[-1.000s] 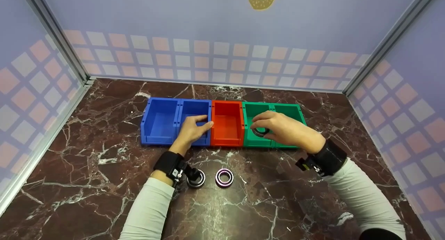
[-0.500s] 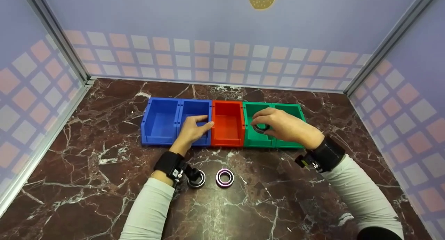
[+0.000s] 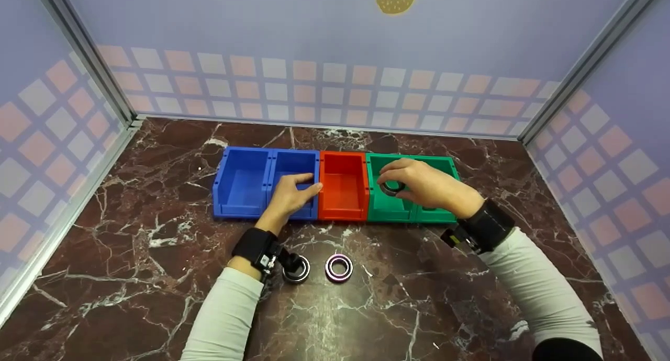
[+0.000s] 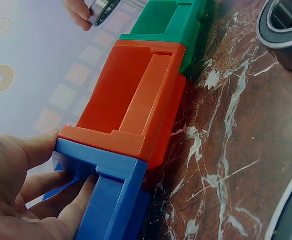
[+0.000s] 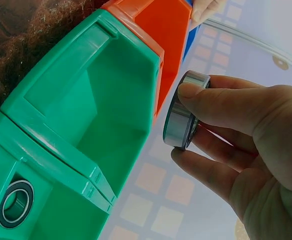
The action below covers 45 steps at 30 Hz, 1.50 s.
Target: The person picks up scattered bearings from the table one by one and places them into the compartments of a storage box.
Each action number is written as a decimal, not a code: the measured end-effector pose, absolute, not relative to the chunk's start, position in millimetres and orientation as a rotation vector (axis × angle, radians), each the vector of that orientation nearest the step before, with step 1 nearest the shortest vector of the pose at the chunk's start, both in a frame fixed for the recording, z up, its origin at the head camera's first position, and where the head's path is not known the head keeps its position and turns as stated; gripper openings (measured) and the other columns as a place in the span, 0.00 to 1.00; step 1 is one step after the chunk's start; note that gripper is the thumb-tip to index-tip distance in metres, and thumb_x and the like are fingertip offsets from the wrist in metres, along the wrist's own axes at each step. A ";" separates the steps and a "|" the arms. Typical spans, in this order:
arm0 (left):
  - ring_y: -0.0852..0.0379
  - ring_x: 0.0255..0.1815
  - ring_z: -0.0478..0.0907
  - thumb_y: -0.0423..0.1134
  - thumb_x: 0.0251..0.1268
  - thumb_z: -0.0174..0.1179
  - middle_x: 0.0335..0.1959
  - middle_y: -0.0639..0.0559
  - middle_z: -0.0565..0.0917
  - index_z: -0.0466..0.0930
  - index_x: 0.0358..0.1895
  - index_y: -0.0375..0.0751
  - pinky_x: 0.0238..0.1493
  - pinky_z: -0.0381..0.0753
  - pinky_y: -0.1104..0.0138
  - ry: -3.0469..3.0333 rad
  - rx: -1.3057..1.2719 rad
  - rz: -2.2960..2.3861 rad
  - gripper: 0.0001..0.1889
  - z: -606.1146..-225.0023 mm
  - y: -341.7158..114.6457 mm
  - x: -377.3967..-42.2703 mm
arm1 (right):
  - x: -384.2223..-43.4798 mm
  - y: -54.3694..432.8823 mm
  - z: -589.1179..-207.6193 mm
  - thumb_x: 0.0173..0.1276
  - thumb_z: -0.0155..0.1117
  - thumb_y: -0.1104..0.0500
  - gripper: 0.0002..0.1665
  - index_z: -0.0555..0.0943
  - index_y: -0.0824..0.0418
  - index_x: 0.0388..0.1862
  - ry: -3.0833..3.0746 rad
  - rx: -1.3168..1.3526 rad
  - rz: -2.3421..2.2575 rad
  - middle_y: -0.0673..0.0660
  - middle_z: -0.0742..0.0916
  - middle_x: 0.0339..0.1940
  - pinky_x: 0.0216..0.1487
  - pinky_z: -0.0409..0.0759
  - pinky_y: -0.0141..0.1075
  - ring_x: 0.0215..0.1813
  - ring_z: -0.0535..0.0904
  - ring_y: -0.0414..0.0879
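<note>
My right hand (image 3: 421, 185) pinches a ball bearing (image 3: 391, 188) between thumb and fingers, above the left green bin (image 5: 111, 95). In the right wrist view the held bearing (image 5: 180, 112) stands on edge, clear of the bin walls. My left hand (image 3: 290, 193) rests at the right blue bin (image 4: 106, 200), fingers reaching inside and the thumb touching the rim beside the red bin (image 3: 343, 191). On the table lie two more bearings: one with a purplish ring (image 3: 339, 268), and a silver one (image 3: 296, 276) partly hidden by the left wrist camera.
Another bearing (image 5: 15, 204) lies in the right green bin (image 5: 61, 215). A second blue bin (image 3: 243, 185) ends the row on the left. The bins stand joined on a dark marbled table (image 3: 172, 293), with patterned panels (image 3: 335, 42) behind and at both sides.
My right hand and forearm have shifted slightly away from me, the bearing rising a little with them over the green bin. The left hand stays where it was.
</note>
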<state>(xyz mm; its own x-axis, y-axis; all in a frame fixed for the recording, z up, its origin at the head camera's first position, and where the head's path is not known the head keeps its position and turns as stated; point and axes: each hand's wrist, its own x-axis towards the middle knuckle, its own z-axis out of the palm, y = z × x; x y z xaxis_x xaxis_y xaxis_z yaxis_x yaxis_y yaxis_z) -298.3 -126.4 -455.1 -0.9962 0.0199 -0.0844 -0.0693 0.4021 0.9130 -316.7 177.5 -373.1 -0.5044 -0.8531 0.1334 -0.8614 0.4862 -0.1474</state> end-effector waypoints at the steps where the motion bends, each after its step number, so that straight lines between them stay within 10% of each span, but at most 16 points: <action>1: 0.42 0.76 0.62 0.43 0.67 0.63 0.71 0.38 0.71 0.72 0.68 0.34 0.78 0.61 0.54 2.558 -0.048 1.676 0.29 -455.5 -126.4 -298.4 | -317.5 177.4 -373.5 0.59 0.72 0.70 0.22 0.83 0.61 0.53 -2.675 1.542 0.305 0.60 0.83 0.57 0.57 0.83 0.44 0.61 0.79 0.54; 45: 0.42 0.75 0.64 0.43 0.67 0.63 0.71 0.37 0.71 0.71 0.67 0.33 0.78 0.60 0.55 2.574 -0.021 1.679 0.29 -456.9 -126.8 -297.7 | -349.9 177.4 -402.4 0.61 0.71 0.69 0.24 0.83 0.59 0.56 -2.808 1.451 0.354 0.58 0.85 0.56 0.60 0.82 0.45 0.62 0.79 0.53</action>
<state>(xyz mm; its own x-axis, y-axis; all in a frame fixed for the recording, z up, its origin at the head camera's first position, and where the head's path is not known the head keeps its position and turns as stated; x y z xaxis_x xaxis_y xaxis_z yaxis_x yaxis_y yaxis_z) -297.7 -126.8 -456.9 -0.9976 0.0257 -0.0649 -0.0490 0.4039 0.9135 -349.9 177.4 -402.4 -0.5829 -0.8098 0.0672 -0.8012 0.5589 -0.2139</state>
